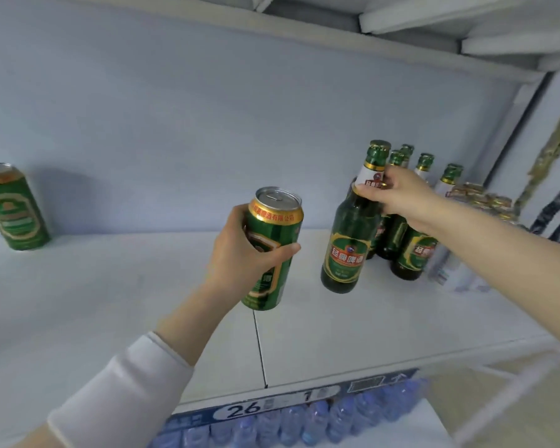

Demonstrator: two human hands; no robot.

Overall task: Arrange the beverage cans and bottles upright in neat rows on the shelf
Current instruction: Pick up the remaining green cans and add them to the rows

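The left hand [240, 250] has its fingers [282, 250] wrapped tight around a green can [274, 250], held just above the middle of the white shelf [110, 286]. The right hand [398, 195] pinches the neck of a green bottle [346, 247] near the shelf's right end, beside more bottles [411, 250]. Another can [12, 208] stands at the left end.
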